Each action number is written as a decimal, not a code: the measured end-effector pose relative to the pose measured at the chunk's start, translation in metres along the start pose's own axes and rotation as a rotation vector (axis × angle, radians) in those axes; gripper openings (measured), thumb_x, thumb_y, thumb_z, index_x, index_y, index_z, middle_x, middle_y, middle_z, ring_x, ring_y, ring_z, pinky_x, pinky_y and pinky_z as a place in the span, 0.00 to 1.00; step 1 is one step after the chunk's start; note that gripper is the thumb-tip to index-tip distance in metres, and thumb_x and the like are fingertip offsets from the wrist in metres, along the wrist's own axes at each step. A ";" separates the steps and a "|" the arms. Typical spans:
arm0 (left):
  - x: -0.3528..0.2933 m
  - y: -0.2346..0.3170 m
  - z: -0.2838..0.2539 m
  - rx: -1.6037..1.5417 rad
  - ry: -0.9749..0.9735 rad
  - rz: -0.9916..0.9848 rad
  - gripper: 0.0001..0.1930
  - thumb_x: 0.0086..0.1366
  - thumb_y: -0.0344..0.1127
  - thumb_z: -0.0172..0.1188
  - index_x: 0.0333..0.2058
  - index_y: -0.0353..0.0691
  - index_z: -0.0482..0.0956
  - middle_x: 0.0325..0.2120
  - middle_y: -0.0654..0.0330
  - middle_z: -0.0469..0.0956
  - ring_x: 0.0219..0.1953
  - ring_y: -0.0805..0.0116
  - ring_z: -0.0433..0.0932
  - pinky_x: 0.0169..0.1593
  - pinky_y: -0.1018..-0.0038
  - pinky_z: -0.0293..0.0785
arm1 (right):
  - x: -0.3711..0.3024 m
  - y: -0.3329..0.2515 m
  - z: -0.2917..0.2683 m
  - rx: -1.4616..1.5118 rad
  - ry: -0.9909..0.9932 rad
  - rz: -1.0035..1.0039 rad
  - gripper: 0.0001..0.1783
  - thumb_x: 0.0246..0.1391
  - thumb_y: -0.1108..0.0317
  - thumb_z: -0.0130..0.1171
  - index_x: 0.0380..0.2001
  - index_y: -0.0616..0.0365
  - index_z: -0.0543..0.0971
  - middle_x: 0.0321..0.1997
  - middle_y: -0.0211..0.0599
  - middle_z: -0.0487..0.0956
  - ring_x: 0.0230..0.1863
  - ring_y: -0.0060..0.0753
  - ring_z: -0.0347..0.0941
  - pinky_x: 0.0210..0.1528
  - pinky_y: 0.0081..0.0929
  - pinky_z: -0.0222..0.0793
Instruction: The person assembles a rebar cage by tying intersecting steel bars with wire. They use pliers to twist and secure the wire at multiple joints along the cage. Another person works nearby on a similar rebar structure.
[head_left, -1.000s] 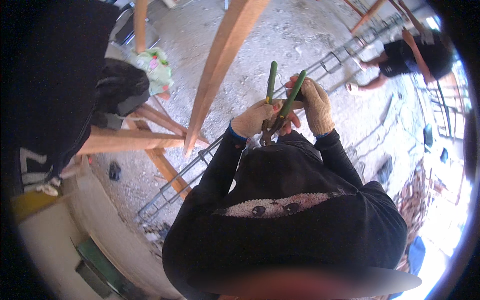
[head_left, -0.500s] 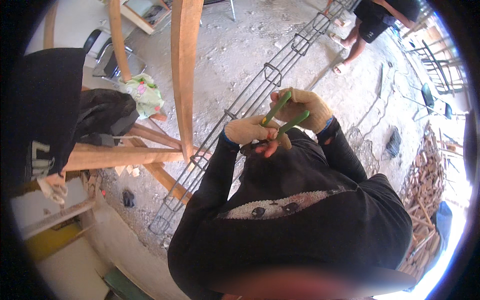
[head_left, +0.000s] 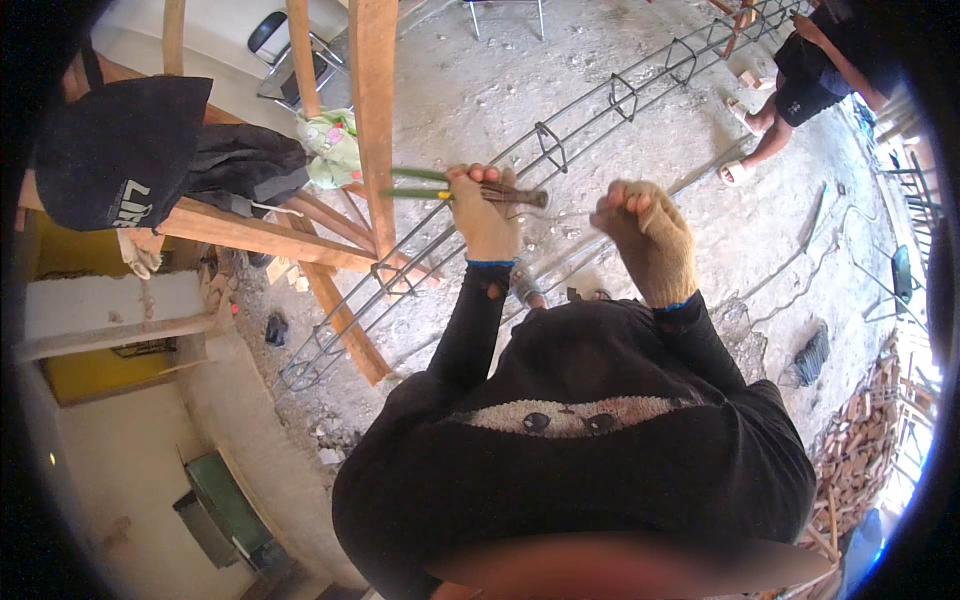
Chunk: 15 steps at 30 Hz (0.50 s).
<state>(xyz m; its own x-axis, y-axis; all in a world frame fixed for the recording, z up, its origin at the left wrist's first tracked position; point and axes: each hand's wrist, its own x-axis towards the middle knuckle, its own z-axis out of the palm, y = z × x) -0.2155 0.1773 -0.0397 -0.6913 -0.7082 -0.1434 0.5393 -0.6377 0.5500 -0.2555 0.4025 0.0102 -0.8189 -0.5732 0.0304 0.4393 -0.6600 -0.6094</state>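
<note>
In a fingerless beige glove, my left hand (head_left: 487, 222) grips a pair of pincers (head_left: 528, 196) by the handles. The green handle ends point left and the dark jaws point right. My right hand (head_left: 660, 245), gloved the same way, is raised to the right with its fingers curled together. A faint thin wire (head_left: 572, 213) runs between the pincers and those fingers; its ends are hard to make out. Beyond and below both hands, a long rebar cage (head_left: 550, 146) with square stirrups slants from lower left to upper right.
Wooden posts and beams (head_left: 372, 120) stand at the left, with a dark cloth (head_left: 245, 160) over one. Another person (head_left: 795, 95) stands at the upper right. Stacked wood pieces (head_left: 860, 440) lie at the right, and a folding chair (head_left: 290, 60) is at the back left.
My hands have moved apart, the left going left and the right going right. The pincers have turned from upright to nearly level, jaws now toward the right. The view has shifted.
</note>
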 end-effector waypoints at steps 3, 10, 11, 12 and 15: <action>-0.012 0.008 0.005 -0.334 -0.087 -0.030 0.27 0.68 0.67 0.61 0.37 0.47 0.70 0.32 0.64 0.71 0.40 0.63 0.73 0.56 0.56 0.74 | -0.024 -0.007 -0.016 -0.070 0.070 0.280 0.16 0.69 0.58 0.62 0.46 0.63 0.78 0.46 0.40 0.78 0.45 0.36 0.77 0.52 0.39 0.77; -0.051 0.021 0.020 -0.609 -0.118 -0.207 0.33 0.66 0.70 0.60 0.37 0.39 0.71 0.35 0.59 0.70 0.44 0.58 0.71 0.63 0.50 0.66 | -0.031 0.023 -0.093 -0.086 0.200 0.387 0.13 0.68 0.64 0.57 0.46 0.63 0.79 0.40 0.36 0.78 0.42 0.36 0.78 0.46 0.34 0.75; -0.056 0.023 0.020 -0.650 -0.091 -0.271 0.28 0.69 0.66 0.61 0.37 0.42 0.72 0.31 0.64 0.69 0.41 0.63 0.73 0.59 0.51 0.70 | -0.028 0.027 -0.107 -0.418 0.184 0.295 0.12 0.69 0.64 0.56 0.45 0.62 0.80 0.40 0.36 0.78 0.43 0.37 0.78 0.46 0.33 0.75; -0.060 0.025 0.018 -0.654 -0.108 -0.377 0.28 0.71 0.67 0.57 0.38 0.43 0.71 0.30 0.65 0.68 0.38 0.64 0.72 0.58 0.53 0.71 | -0.023 0.029 -0.119 -0.394 0.239 0.285 0.11 0.69 0.64 0.56 0.44 0.62 0.80 0.39 0.36 0.78 0.43 0.36 0.78 0.46 0.31 0.75; -0.067 0.035 0.009 -0.678 -0.099 -0.690 0.26 0.78 0.67 0.45 0.39 0.48 0.71 0.25 0.71 0.64 0.29 0.70 0.68 0.52 0.56 0.74 | -0.008 0.025 -0.136 0.131 0.290 0.242 0.10 0.70 0.66 0.56 0.42 0.62 0.81 0.36 0.35 0.77 0.42 0.32 0.77 0.45 0.27 0.74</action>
<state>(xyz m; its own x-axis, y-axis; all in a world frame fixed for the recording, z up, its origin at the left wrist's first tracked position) -0.1547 0.2054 -0.0033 -0.9800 -0.1039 -0.1697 0.1411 -0.9642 -0.2244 -0.2884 0.4565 -0.1129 -0.7477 -0.5716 -0.3379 0.6607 -0.5895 -0.4648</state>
